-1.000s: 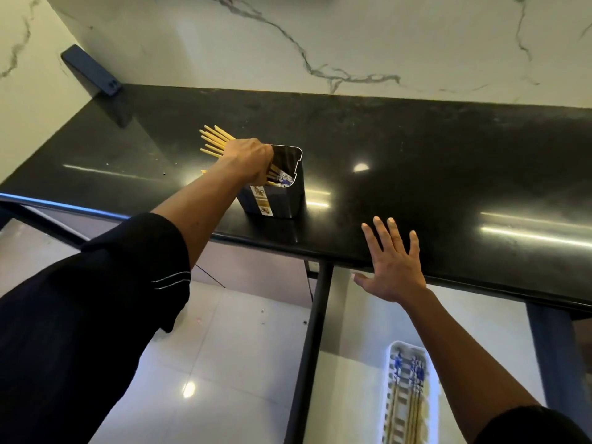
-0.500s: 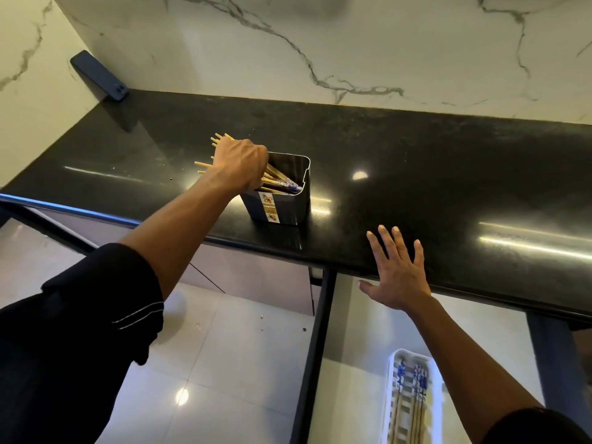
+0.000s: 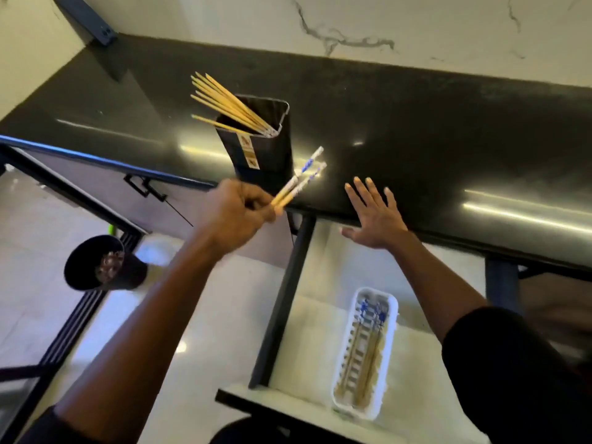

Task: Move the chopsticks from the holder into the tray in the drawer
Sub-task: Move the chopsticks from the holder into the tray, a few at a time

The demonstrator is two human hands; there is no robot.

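Observation:
A dark square holder [image 3: 262, 152] stands near the front edge of the black counter [image 3: 416, 123], with several wooden chopsticks [image 3: 224, 104] leaning out to the upper left. My left hand [image 3: 237, 213] is shut on a pair of chopsticks [image 3: 301, 177] with blue-and-white ends, held in front of the holder and pointing up right. My right hand [image 3: 374, 216] rests flat with fingers spread on the counter's edge. Below it, a white tray [image 3: 365, 354] with a few chopsticks lies in the open drawer [image 3: 317, 331].
A dark phone [image 3: 86, 19] leans against the wall at the counter's back left corner. A black pot [image 3: 102, 264] stands on the tiled floor to the left. The drawer's dark left rail [image 3: 282, 302] runs between my arms.
My left hand has pulled a pair of chopsticks out of the holder and drawn back toward me. The right hand stays on the counter edge. The view has tilted down, showing more drawer.

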